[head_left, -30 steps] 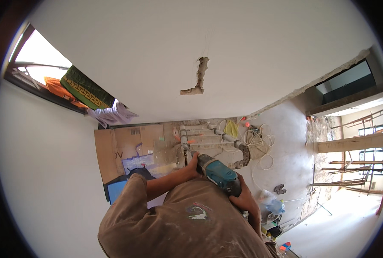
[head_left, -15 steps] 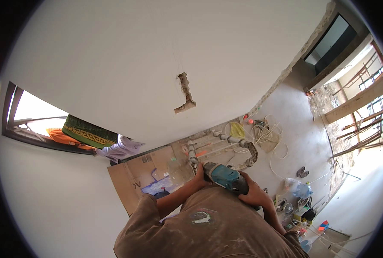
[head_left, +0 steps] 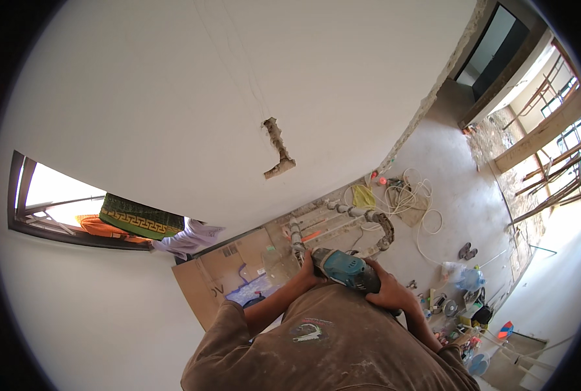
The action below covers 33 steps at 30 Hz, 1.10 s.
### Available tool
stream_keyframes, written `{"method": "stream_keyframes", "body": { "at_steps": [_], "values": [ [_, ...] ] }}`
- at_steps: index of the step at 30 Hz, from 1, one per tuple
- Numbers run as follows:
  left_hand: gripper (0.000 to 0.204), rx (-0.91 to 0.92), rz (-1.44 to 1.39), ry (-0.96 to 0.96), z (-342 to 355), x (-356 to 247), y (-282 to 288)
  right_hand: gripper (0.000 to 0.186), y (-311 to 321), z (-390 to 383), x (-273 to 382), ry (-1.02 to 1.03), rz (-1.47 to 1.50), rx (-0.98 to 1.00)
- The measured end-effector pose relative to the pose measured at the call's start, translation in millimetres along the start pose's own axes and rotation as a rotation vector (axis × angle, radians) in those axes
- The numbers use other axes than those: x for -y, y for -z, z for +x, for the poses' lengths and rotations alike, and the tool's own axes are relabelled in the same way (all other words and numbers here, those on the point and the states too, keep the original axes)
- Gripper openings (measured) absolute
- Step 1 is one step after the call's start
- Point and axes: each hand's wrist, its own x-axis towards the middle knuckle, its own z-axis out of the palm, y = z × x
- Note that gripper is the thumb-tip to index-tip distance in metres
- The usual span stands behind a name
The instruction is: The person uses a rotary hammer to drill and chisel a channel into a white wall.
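Both hands hold a teal and black rotary hammer (head_left: 344, 267) close in front of my brown shirt. At its front end, my left hand (head_left: 311, 270) is closed round the tool. My right hand (head_left: 389, 288) grips the black rear end, its fingers partly hidden. The tool's front points away from me and to the left; I cannot make out a bit. Beyond it, the white wall (head_left: 173, 85) carries a rough L-shaped channel (head_left: 277, 150), cut into the plaster and apart from the tool. Faint lines run up the wall above that cut.
Flattened cardboard (head_left: 196, 280) covers floor at left, below a window ledge with a green cloth (head_left: 140, 218). Broken floor with pipes (head_left: 352, 212) lies beyond the tool. A coiled white cable (head_left: 427, 202), sandals (head_left: 467, 251), a large bottle (head_left: 471, 279) and a fan (head_left: 450, 307) are at right.
The view has tilted and shifted slightly, so the wall channel and floor things sit a little differently. Both hands keep the rotary hammer in nearly the same pose.
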Motion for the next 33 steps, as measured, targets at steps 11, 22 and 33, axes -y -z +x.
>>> {"method": "stream_keyframes", "body": {
  "at_steps": [11,22,33],
  "values": [
    [0.07,0.086,-0.035,-0.033,-14,-4,-16,0.096,-1,11,-28,0.075,-0.069,0.001],
    [0.066,0.238,-0.077,-0.359,-66,-72,-66,0.097,-4,0,0,0.066,0.205,-0.028],
    [0.067,0.26,-0.089,-0.637,-119,-111,-73,0.092,-7,16,-17,0.16,0.252,0.018]
  ]
}}
